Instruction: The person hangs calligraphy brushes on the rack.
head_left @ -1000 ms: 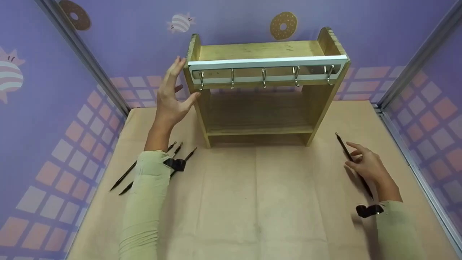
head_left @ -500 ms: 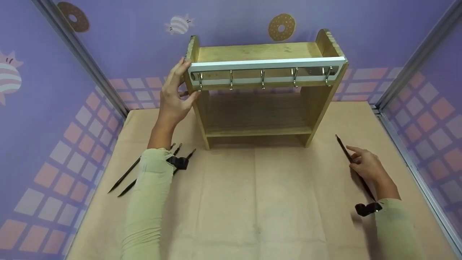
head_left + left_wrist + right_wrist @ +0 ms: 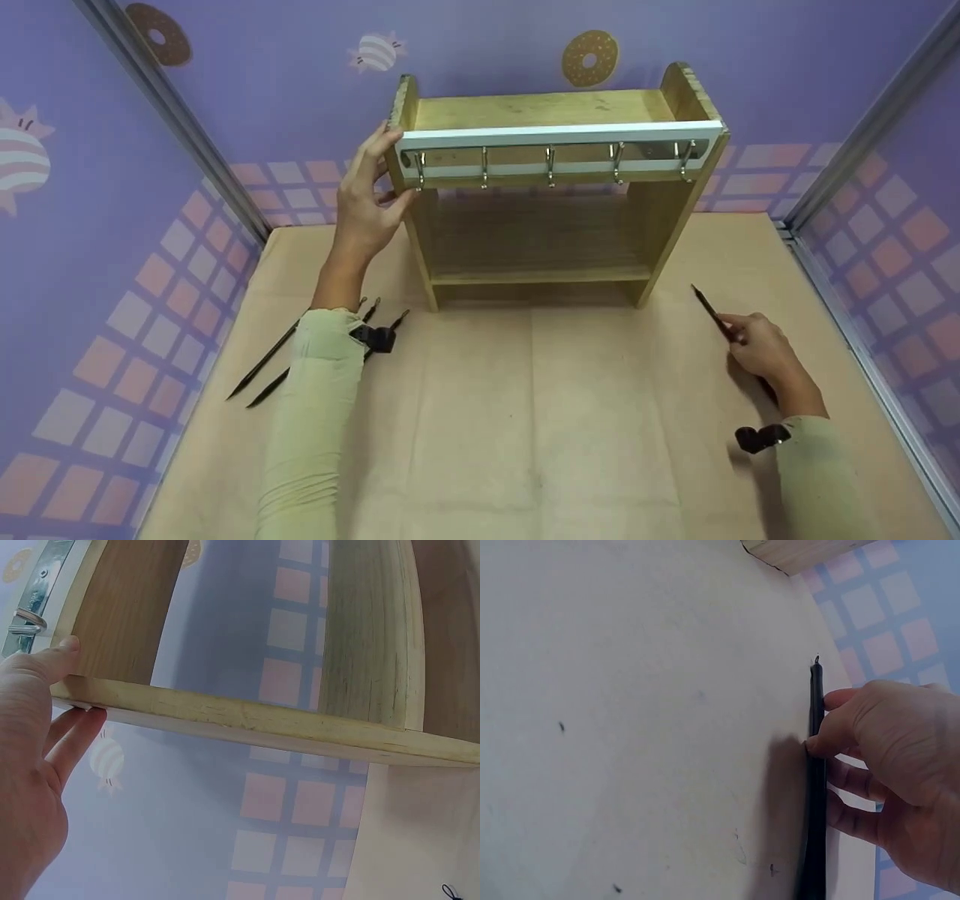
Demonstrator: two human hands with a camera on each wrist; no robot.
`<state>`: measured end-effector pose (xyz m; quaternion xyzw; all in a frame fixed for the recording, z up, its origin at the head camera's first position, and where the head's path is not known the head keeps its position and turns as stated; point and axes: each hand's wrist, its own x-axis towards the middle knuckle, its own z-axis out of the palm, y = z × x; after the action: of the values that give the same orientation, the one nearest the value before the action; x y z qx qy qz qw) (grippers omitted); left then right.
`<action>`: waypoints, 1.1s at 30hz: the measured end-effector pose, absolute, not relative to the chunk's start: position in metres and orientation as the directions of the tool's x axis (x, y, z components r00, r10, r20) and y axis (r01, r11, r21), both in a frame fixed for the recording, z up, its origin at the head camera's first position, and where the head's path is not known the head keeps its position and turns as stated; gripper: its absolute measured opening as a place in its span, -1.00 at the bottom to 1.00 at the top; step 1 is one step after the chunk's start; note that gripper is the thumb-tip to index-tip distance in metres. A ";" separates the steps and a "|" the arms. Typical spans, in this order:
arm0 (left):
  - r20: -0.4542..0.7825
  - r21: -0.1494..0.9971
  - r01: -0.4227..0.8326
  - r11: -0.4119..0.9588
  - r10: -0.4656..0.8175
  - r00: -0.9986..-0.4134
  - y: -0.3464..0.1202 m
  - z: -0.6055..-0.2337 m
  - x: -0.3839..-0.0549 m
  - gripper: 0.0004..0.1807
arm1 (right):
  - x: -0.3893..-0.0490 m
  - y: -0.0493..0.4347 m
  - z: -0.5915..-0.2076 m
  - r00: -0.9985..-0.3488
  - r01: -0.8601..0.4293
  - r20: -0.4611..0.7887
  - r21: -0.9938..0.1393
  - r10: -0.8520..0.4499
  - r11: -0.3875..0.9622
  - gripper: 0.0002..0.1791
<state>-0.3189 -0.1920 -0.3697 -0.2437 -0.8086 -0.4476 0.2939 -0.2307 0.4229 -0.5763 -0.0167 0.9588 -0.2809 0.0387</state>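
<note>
My left hand (image 3: 366, 204) holds the upper left side panel of a wooden shelf (image 3: 540, 275), its thumb at the front and its fingers round the outside, as the left wrist view shows. A white hook rail (image 3: 517, 137) with several metal hooks runs across the shelf's top front. At the right, my right hand (image 3: 763, 349) pinches a slim black calligraphy brush (image 3: 816, 795) between thumb and fingers. Its end with a small loop points toward the back, and the hand covers its middle in the head view.
Under my left forearm lie more black calligraphy brushes (image 3: 264, 364), partly hidden by the sleeve. The cloth-covered table (image 3: 480, 420) is bounded by patterned purple walls (image 3: 480, 45) at the back and sides.
My left hand has closed in on the shelf's side panel and now grips it. The right hand's fingers have come together on the brush, whose looped end has swung slightly left.
</note>
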 end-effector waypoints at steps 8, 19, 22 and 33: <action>0.691 0.592 0.649 0.479 0.113 -0.714 -0.192 -0.370 -0.319 -0.21 | -0.229 0.422 -0.576 -0.997 -0.027 -0.047 -0.537 -0.062 0.843 -0.30; 0.703 0.581 0.663 0.472 0.120 -0.701 -0.193 -0.369 -0.320 -0.22 | -0.232 0.427 -0.563 -0.996 -0.047 -0.035 -0.528 -0.077 0.848 -0.26; 0.703 0.581 0.663 0.472 0.120 -0.701 -0.193 -0.369 -0.320 -0.22 | -0.234 0.428 -0.556 -0.996 -0.052 -0.037 -0.518 -0.083 0.854 -0.26; 0.719 0.557 0.680 0.477 0.133 -0.682 -0.192 -0.369 -0.322 -0.23 | -0.232 0.424 -0.545 -0.996 -0.094 0.038 -0.500 -0.086 0.861 -0.28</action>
<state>-0.3221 -0.1920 -0.3692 -0.2534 -0.8023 -0.4443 0.3078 -0.2323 0.4237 -0.5448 -0.0466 0.9645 -0.2597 -0.0074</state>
